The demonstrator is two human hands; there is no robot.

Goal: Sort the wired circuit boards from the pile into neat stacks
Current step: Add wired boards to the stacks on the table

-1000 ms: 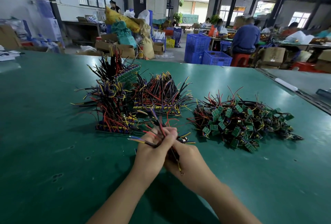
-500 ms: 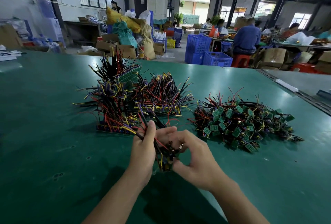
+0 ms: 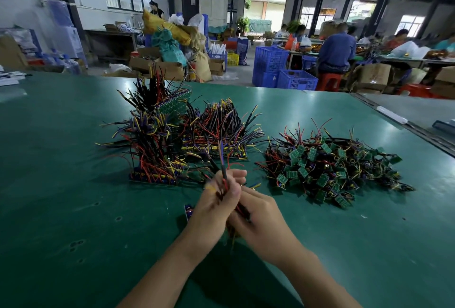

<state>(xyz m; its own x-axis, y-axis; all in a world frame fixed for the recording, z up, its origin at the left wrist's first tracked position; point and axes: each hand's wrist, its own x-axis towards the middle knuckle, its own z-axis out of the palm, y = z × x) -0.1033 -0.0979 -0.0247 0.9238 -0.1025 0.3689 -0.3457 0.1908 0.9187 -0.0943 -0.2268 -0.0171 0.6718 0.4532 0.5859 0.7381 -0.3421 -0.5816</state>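
Note:
A loose pile of small green wired circuit boards lies on the green table to the right. Stacked boards with upright red, black and yellow wires stand at centre left, and a second stack sits beside them. My left hand and my right hand meet in front of the stacks. Both grip a small bundle of wired boards whose wires point up between my fingers. A blue edge of a board shows just left of my left hand.
Blue crates, cardboard boxes and sacks stand beyond the table's far edge. People sit at tables at the back right. A white tube lies along the table's right seam.
The bundle has been turned, so its wires now point up and away from me. My two hands have closed together around it. The piles have not moved.

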